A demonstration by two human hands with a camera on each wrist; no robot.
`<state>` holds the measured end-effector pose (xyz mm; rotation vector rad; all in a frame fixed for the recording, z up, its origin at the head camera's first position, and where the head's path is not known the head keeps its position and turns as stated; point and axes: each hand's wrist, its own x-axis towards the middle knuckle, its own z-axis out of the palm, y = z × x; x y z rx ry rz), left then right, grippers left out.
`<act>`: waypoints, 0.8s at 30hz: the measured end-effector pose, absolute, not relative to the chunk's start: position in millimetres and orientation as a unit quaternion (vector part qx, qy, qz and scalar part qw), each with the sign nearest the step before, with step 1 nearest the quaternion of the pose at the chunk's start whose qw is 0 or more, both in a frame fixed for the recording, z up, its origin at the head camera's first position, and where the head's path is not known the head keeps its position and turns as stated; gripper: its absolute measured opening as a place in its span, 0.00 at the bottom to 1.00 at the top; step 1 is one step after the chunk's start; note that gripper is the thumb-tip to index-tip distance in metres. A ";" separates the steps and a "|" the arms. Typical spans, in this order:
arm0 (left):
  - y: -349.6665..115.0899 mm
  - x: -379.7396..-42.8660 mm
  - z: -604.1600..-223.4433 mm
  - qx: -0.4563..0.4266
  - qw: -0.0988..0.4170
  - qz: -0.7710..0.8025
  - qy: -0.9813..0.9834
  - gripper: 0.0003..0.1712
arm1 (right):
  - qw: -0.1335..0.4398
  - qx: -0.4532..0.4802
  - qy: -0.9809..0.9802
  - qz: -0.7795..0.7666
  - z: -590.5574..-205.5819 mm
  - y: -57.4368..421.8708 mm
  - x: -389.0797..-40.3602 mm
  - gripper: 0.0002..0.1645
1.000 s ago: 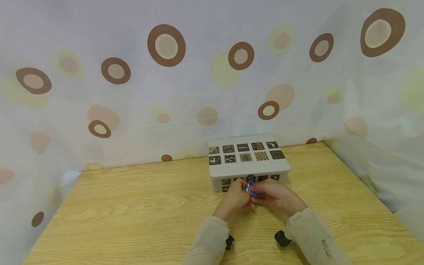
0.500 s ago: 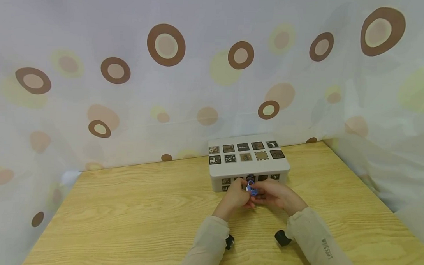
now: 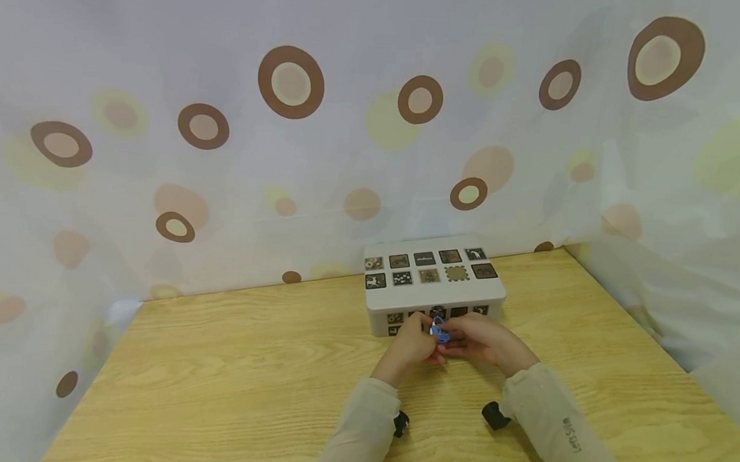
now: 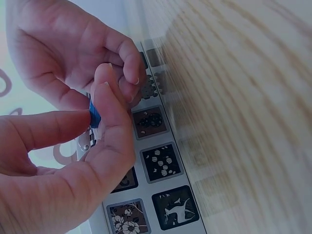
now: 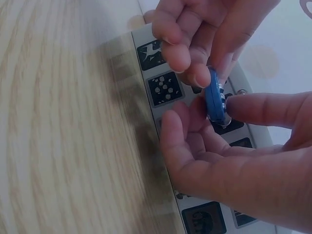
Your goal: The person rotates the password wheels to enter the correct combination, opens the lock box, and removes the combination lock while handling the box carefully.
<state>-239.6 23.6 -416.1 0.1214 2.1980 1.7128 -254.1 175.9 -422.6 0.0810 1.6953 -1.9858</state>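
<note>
Head view | blue padlock [image 3: 441, 335] before white box [image 3: 398, 299]'s near face; whether hooked on, cannot tell | left hand [image 3: 412, 342], right hand [image 3: 481, 338] both pinching it | likely light, rigid, slick; grip body edges, leaving dials [image 5: 223, 97] free

blue padlock [image 4: 94, 117] mostly behind fingers [image 4: 116, 122]

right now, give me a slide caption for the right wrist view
Fingers pinching a small blue padlock at the front of a white printed box.
</note>
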 end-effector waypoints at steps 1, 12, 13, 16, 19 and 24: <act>23.7 -239.6 -416.7 0.043 0.175 0.604 0.776 0.17 | 0.262 0.030 0.628 -0.732 -422.5 176.4 -254.1 0.11; 23.3 -237.8 -415.9 0.044 0.176 0.609 0.772 0.17 | 0.276 -0.005 0.644 -0.713 -421.5 179.7 -253.2 0.13; 23.4 -238.0 -416.1 0.042 0.177 0.611 0.771 0.17 | 0.276 -0.008 0.646 -0.712 -421.7 179.9 -253.3 0.13; 23.4 -238.1 -417.2 0.042 0.177 0.613 0.769 0.17 | 0.275 -0.015 0.649 -0.709 -422.7 180.4 -253.5 0.11; 23.8 -238.4 -417.7 0.042 0.176 0.614 0.768 0.16 | 0.273 -0.020 0.651 -0.708 -423.8 180.7 -253.9 0.10; 24.3 -238.1 -416.7 0.044 0.175 0.620 0.763 0.15 | 0.269 -0.018 0.650 -0.710 -422.5 180.2 -253.9 0.14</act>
